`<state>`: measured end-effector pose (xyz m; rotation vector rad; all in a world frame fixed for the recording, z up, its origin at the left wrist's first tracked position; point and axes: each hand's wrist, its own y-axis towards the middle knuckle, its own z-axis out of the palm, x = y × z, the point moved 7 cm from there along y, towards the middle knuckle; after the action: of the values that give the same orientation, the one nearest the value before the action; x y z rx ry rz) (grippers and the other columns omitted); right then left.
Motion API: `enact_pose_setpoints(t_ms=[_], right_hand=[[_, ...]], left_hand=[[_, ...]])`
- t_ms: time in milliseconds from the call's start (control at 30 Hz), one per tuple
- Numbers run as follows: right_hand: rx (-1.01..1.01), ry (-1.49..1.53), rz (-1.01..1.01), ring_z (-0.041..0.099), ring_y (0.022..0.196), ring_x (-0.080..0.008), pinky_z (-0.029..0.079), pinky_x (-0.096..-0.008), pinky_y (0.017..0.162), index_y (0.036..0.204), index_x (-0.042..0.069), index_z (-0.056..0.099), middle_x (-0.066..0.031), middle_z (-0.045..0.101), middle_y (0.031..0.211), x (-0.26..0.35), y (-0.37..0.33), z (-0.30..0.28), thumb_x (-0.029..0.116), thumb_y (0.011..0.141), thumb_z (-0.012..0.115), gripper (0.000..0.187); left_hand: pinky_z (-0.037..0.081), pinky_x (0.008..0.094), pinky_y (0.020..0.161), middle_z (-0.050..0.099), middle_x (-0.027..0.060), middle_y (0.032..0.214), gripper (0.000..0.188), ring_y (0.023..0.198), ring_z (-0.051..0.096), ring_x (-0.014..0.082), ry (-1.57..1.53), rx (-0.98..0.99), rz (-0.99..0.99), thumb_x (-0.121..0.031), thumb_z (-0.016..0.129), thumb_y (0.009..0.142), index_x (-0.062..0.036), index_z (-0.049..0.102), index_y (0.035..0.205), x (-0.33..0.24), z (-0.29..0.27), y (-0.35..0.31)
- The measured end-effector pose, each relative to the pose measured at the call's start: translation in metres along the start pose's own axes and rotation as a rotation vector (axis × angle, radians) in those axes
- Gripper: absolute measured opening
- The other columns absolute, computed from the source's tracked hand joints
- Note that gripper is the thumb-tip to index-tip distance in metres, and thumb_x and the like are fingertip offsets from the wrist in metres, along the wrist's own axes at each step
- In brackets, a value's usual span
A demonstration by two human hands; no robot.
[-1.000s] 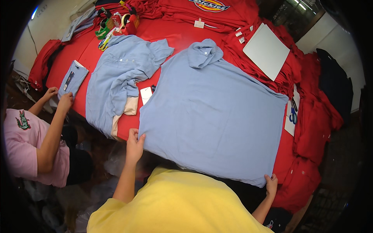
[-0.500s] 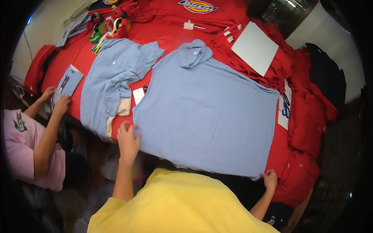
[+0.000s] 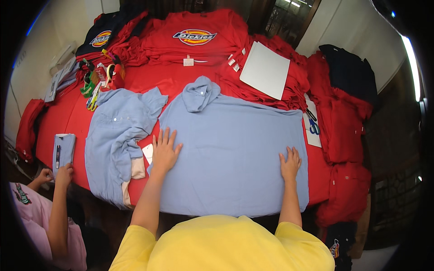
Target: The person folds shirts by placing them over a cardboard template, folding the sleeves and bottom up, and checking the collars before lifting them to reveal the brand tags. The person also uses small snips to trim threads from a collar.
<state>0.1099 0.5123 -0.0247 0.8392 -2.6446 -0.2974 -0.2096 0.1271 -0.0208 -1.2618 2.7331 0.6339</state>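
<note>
A light blue shirt (image 3: 230, 149) lies spread over the red-covered table in front of me, its collar (image 3: 201, 94) bunched at the far end with a small button showing. My left hand (image 3: 166, 151) rests on the shirt's left side, fingers stretched out. On its right side lies my right hand (image 3: 290, 164), palm down with the fingers apart. Neither hand grips anything. Just left of my left hand, a white tag (image 3: 148, 154) sticks out. Beyond it is a second light blue shirt (image 3: 110, 144), crumpled, with buttons and a pale cloth edge showing.
At the left, a person in a pink top handles a folded blue shirt (image 3: 65, 149). Red shirts (image 3: 194, 25) are stacked at the back, with a white board (image 3: 265, 70) on one pile. Blue-handled scissors (image 3: 313, 128) lie right; tape dispensers (image 3: 110, 77) stand back left.
My left hand has moved from the shirt's near-left edge onto its surface. My right hand has let go of the near-right corner and now lies flat farther up. The view has shifted.
</note>
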Motion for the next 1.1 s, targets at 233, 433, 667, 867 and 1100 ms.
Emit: enact_pose_setpoints(t_ms=[233,433,667,867,1100], right_hand=[[0.011,0.283,-0.262,0.035,0.133,-0.0367,0.021,-0.0531,0.112,0.132,0.003,0.050,-0.0206,0.045,0.138,0.095,0.104,0.012,0.037,0.090,0.059,0.054],[-0.116,0.142,-0.222,0.026,0.138,-0.0421,0.020,-0.0582,0.111,0.143,0.003,0.036,-0.0216,0.031,0.149,0.242,0.223,0.019,0.050,0.088,0.057,0.075],[-0.059,-0.056,-0.184,0.014,0.143,-0.0400,0.008,-0.0701,0.107,0.150,0.016,0.024,-0.0157,0.019,0.156,0.284,0.253,0.065,0.058,0.084,0.055,0.085],[-0.140,-0.014,-0.355,0.018,0.143,-0.0382,0.010,-0.0700,0.107,0.148,0.017,0.030,-0.0133,0.025,0.155,0.271,0.277,0.077,0.049,0.083,0.056,0.077],[0.042,0.039,-0.095,0.015,0.142,-0.0427,0.013,-0.0713,0.106,0.148,0.017,0.029,-0.0159,0.022,0.154,0.284,0.277,0.068,0.052,0.089,0.053,0.072]], left_hand=[[0.015,0.0514,0.115,0.035,0.0130,0.149,0.056,0.141,0.026,0.0320,0.002,-0.014,-0.020,-0.042,0.052,0.092,-0.0135,0.045,0.140,0.005,-0.002,-0.006],[0.015,0.0523,0.115,0.038,0.0127,0.148,0.057,0.140,0.028,0.0316,-0.031,-0.027,-0.011,-0.044,0.053,0.091,-0.0140,0.047,0.139,0.001,-0.009,0.000],[0.017,0.0522,0.114,0.039,0.0114,0.147,0.057,0.139,0.030,0.0308,-0.053,-0.031,-0.042,-0.045,0.054,0.090,-0.0148,0.049,0.138,0.005,-0.014,-0.003],[0.020,0.0525,0.113,0.041,0.0124,0.146,0.055,0.137,0.032,0.0316,-0.047,-0.022,-0.031,-0.044,0.054,0.090,-0.0135,0.051,0.136,0.003,-0.021,-0.002],[0.024,0.0514,0.111,0.046,0.0145,0.138,0.054,0.132,0.037,0.0344,-0.085,-0.054,-0.067,-0.035,0.063,0.085,-0.0092,0.053,0.131,0.001,-0.031,0.002]])
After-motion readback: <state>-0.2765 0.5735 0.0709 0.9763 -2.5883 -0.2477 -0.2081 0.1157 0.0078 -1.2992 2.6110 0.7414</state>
